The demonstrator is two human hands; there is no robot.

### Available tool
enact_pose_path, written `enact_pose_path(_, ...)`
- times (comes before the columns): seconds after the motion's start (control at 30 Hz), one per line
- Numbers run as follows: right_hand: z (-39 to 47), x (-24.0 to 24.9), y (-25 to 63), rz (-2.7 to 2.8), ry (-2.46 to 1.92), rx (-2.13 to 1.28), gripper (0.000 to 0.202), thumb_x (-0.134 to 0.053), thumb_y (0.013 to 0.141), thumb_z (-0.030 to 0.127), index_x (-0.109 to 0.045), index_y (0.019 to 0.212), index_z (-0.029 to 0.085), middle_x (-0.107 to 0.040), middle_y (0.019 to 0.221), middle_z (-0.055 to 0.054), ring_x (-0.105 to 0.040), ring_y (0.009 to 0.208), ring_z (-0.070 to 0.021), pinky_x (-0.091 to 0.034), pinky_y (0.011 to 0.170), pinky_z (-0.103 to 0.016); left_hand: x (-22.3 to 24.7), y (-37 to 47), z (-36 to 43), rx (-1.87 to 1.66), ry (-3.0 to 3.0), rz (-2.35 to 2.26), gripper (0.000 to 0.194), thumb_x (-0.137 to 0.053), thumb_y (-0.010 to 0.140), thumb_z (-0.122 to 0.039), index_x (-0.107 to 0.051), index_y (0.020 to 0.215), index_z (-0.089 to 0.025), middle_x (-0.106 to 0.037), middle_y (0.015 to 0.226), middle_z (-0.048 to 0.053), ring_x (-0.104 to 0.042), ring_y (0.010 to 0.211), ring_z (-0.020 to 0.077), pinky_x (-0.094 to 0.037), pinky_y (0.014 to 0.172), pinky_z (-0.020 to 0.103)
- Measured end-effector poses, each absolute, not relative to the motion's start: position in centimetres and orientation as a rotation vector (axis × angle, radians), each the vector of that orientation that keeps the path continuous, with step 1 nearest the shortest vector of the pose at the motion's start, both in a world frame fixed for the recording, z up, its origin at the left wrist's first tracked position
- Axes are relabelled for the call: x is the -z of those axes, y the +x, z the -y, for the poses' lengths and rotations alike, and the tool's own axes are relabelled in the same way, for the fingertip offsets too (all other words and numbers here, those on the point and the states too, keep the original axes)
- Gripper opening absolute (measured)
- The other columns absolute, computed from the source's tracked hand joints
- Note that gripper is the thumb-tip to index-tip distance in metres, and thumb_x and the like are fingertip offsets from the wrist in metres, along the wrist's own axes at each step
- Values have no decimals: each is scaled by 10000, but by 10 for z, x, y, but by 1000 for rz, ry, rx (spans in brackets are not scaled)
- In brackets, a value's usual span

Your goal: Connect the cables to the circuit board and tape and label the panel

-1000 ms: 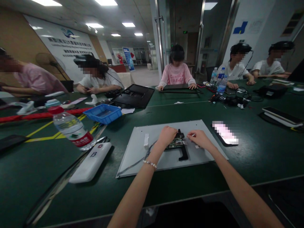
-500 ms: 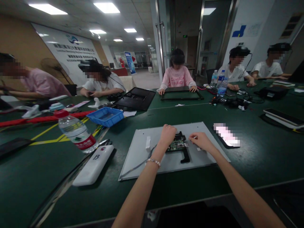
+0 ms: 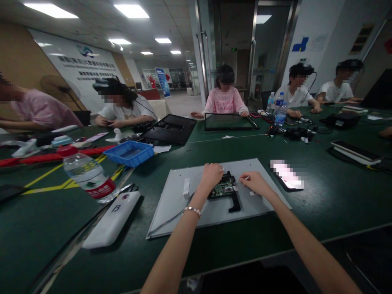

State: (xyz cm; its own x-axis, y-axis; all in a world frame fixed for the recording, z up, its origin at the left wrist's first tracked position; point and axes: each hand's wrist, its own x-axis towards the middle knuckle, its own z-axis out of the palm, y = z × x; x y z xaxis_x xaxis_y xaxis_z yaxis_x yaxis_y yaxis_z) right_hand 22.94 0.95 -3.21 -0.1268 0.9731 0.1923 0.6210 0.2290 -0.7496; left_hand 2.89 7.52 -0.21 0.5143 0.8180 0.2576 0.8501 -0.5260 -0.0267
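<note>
A light grey panel (image 3: 177, 212) lies on the green table, with a green circuit board (image 3: 221, 189) in a black bracket (image 3: 235, 203) on it. My left hand (image 3: 212, 175) is over the board's upper left edge, its fingers curled; what they hold, if anything, is too small to make out. Just right of the board, my right hand (image 3: 253, 181) pinches something small and pale that I cannot make out. A grey cable runs from the board under my left wrist to the panel's lower left corner. A white strip (image 3: 186, 188) sits on the panel's left part.
Left of the panel are a white power bank (image 3: 113, 220), a water bottle (image 3: 90, 175) and a blue tray (image 3: 130, 154). A phone (image 3: 286, 174) lies to the right. Across the table (image 3: 337, 204), a person holds a black frame (image 3: 231, 128); several other people sit around.
The whole view has shifted slightly. My hands stay close to the board. The person opposite has lifted one hand off the black frame, which is now tilted up a little.
</note>
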Motion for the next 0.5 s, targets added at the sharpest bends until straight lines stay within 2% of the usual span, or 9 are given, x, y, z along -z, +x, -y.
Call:
enact_pose_path(0.2, -12, 36, 229, 1816, -1481, -644, 200, -524, 779, 268, -694, 822, 171, -694, 763, -37, -620, 662, -163, -447, 610, -248, -2, 10, -70, 420, -2631, 1500, 242, -459, 873, -249, -632, 1035, -200, -658, 1053, 73, -571, 1029, 212, -370, 927, 321)
enact_pose_path(0.33, -12, 34, 229, 1827, -1464, -544, 195, -510, 797, 261, -686, 814, 178, -692, 800, -40, -618, 725, -170, -452, 677, -272, -1, -10, -65, 485, -2643, 1538, 269, -472, 865, -252, -607, 1087, -179, -635, 1108, 81, -560, 1058, 217, -379, 948, 320)
enact_pose_path(0.5, -12, 34, 228, 1807, -1373, -443, 204, -499, 824, 245, -660, 923, 168, -676, 918, -57, -612, 805, -159, -455, 745, -277, 4, -30, -54, 572, -2678, 1536, 334, -457, 873, -259, -528, 1187, -169, -581, 1194, 77, -538, 1094, 205, -392, 967, 317)
